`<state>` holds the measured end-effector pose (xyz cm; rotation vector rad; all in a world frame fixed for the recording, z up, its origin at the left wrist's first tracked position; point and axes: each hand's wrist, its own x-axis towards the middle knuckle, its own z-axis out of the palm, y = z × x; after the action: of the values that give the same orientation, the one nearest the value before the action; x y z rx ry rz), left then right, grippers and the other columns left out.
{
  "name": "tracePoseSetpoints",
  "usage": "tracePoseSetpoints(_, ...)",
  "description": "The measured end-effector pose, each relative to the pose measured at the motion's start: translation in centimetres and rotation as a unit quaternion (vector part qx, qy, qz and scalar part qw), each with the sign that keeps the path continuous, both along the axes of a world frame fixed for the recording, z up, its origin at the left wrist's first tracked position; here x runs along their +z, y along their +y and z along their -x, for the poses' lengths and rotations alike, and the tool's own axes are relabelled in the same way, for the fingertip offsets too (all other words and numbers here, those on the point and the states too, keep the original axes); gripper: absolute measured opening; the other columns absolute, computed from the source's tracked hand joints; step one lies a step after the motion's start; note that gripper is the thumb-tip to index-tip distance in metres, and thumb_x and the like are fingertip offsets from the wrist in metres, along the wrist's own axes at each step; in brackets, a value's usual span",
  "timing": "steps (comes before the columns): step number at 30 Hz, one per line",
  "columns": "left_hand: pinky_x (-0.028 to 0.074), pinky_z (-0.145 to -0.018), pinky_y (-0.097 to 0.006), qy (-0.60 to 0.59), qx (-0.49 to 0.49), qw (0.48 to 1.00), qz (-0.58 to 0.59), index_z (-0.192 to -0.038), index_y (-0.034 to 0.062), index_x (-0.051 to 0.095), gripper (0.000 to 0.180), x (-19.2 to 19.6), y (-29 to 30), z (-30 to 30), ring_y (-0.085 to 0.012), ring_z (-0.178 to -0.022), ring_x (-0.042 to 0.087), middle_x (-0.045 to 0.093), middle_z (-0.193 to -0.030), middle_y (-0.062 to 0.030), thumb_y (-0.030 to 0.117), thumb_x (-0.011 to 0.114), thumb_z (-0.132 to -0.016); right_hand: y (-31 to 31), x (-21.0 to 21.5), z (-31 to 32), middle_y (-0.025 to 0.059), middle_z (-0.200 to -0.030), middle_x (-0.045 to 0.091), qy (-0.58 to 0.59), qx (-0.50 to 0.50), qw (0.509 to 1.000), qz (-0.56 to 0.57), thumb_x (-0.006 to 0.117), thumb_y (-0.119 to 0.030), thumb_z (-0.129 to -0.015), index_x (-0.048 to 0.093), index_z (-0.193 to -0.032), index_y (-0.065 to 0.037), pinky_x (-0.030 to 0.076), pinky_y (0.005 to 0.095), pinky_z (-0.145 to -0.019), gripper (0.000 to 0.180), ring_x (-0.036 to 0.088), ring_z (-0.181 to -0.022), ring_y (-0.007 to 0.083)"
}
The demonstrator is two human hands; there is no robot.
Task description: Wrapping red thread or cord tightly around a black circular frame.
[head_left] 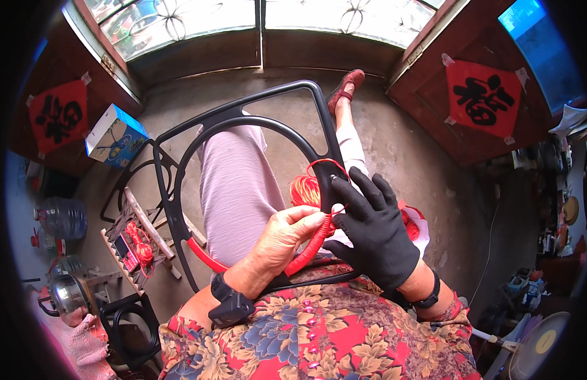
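Note:
A black metal frame (243,114) with a ring inside a square rests on my lap. Its lower arc is wrapped in red cord (309,250). My bare left hand (284,237) pinches the wrapped section of the ring between thumb and fingers. My right hand (372,228), in a black glove, grips the frame's right side with fingers spread and holds the red cord where it loops. A loose bundle of red cord (304,190) hangs just behind the hands.
Another black frame (126,183) leans at the left beside a wooden stool (148,244) with red cord on it. A blue box (115,136), a water jug (62,218) and a kettle (69,294) stand at left. A fan (540,345) is at lower right.

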<state>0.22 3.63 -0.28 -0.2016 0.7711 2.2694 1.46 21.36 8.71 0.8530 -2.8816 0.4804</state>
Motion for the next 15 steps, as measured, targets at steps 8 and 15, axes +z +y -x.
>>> tracePoseSetpoints(8, 0.051, -0.087, -0.031, -0.001, -0.01, 1.0, 0.021, -0.106, -0.0051, 0.057, 0.02, -0.8, -0.3, 0.1, -0.0185, -0.093, 0.063, 0.063, -0.106, -0.0146, 0.008, 0.056, -0.091, -0.3, -1.6, 0.5, 0.0137, -0.122, 0.051, 0.058, 0.025, 0.998, -0.013, 0.06, -0.01, -0.065, 0.059, -0.081, -0.006, 0.029, 0.049, -0.102, 0.017, 0.043, -0.123, 0.0323)
tracePoseSetpoints(15, 0.05, -0.088, -0.032, -0.002, -0.011, 1.0, 0.023, -0.105, -0.005, 0.057, 0.019, 0.2, -0.4, 0.1, -0.0197, -0.094, 0.063, 0.063, -0.103, -0.0147, 0.007, 0.056, -0.091, -0.1, -0.5, 0.7, 0.0111, -0.119, 0.053, 0.029, 0.062, 0.997, 0.035, 0.063, -0.009, -0.06, 0.058, -0.071, -0.006, 0.032, 0.0481, -0.099, 0.012, 0.045, -0.121, 0.0313)
